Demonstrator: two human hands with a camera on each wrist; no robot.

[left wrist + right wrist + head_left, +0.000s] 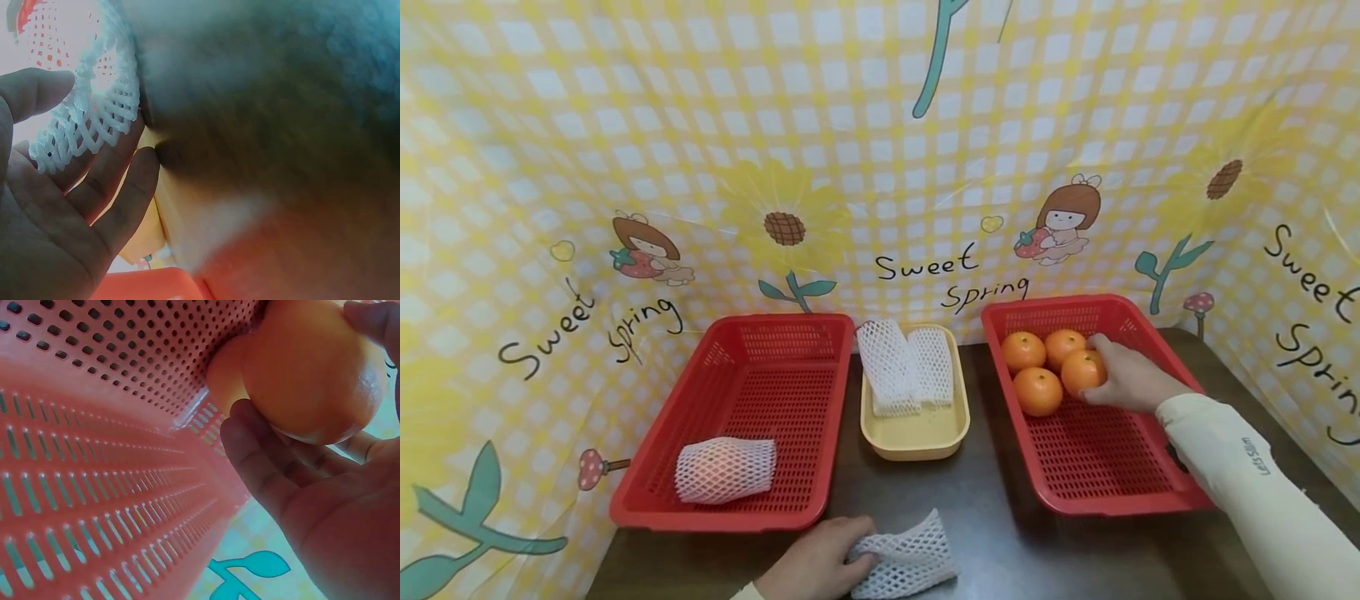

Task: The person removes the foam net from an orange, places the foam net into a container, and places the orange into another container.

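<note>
My left hand (pixel 825 560) pinches a white foam net sleeve (pixel 910 557) at its left end, low over the table in front. In the left wrist view the thumb lies on one side of the netting (pixel 94 125) and the fingers on the other, with the sleeve's mouth spread round. Inside the right red basket my right hand (pixel 1131 379) curls thumb and fingers round an orange (pixel 1083 372). The right wrist view has this orange (pixel 315 372) large between thumb and fingers. Other oranges (pixel 1038 392) sit against it on the basket's left side.
The right red basket (pixel 1116 506) has slotted walls around the oranges. A left red basket (pixel 722 521) contains a fruit in a foam net sleeve (pixel 724 471). Between them, a small yellow tray (pixel 913 450) bears more white foam sleeves (pixel 887 367). A checked cloth (pixel 880 150) hangs behind.
</note>
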